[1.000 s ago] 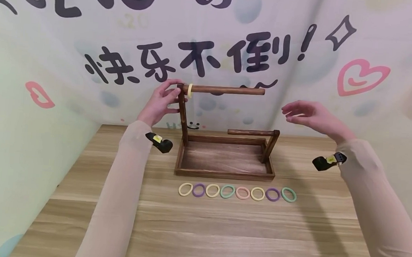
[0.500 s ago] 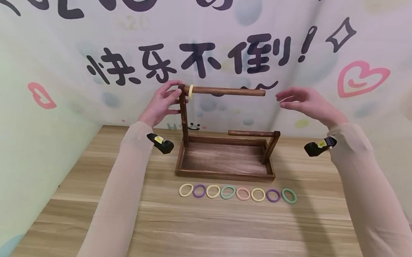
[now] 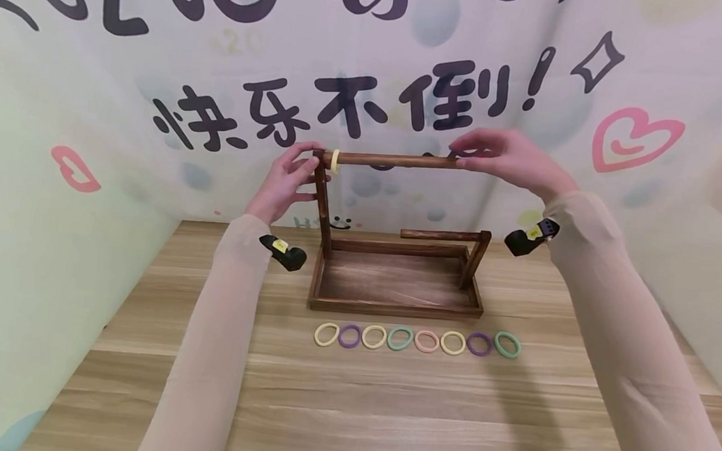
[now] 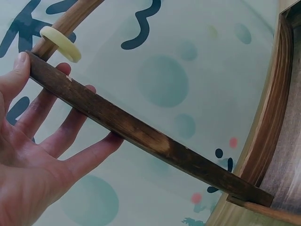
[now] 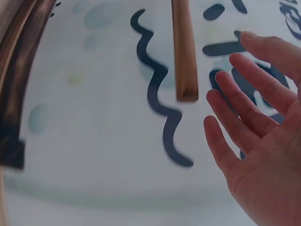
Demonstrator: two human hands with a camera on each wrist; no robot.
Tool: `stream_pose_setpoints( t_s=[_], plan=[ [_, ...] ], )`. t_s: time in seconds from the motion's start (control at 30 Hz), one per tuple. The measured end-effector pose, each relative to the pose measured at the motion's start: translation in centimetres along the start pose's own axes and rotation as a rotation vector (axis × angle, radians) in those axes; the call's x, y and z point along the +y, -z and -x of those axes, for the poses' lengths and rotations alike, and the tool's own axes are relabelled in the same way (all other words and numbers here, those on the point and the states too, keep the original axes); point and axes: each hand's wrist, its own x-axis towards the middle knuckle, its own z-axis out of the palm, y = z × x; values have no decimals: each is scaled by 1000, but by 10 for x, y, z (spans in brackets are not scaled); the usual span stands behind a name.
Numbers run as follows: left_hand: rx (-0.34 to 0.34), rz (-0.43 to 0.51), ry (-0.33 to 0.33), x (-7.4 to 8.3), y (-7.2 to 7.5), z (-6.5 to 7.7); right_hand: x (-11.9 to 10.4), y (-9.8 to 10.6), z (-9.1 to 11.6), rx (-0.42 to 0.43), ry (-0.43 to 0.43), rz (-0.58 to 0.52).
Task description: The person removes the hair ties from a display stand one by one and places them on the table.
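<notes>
A dark wooden rack (image 3: 396,307) has a tall post (image 4: 141,134) at its left and a long upper rod (image 3: 397,160). My left hand (image 3: 284,182) grips the top of that post, thumb on the near side and fingers behind it. One pale yellow ring (image 4: 61,44) hangs on the rod close to the post. At the rod's free end is my right hand (image 3: 507,159), which overlaps it in the head view. In the right wrist view the fingers are spread and relaxed beside the rod tip (image 5: 187,92), apart from it and holding nothing.
Several rings lie in a row in front of the rack, among them a purple ring (image 3: 349,347), a pink ring (image 3: 425,350) and a green ring (image 3: 506,355). A short lower rod (image 3: 438,235) stands on the rack's right side. Printed fabric (image 3: 212,194) hangs behind.
My right hand has moved left and slightly up to the free end of the upper rod. The left hand keeps its grip on the post, and the rings have not moved.
</notes>
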Motion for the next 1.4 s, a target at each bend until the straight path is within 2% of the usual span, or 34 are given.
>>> stream_pose_setpoints(
  t_s=[0.3,0.63,1.03,1.27,1.4],
  plan=[
    [11,9,3,0,0,1,-22,-14,-18,-66,46,36],
    [-6,6,7,0,0,2,-29,-28,-30,-86,119,74],
    [-17,10,-5,0,-2,2,-44,-52,-49,-121,168,121],
    [-7,12,-18,-1,-1,2,-49,-67,-60,-99,234,100],
    [-2,13,-15,-1,-1,2,-49,-78,-68,-69,238,104]
  ],
)
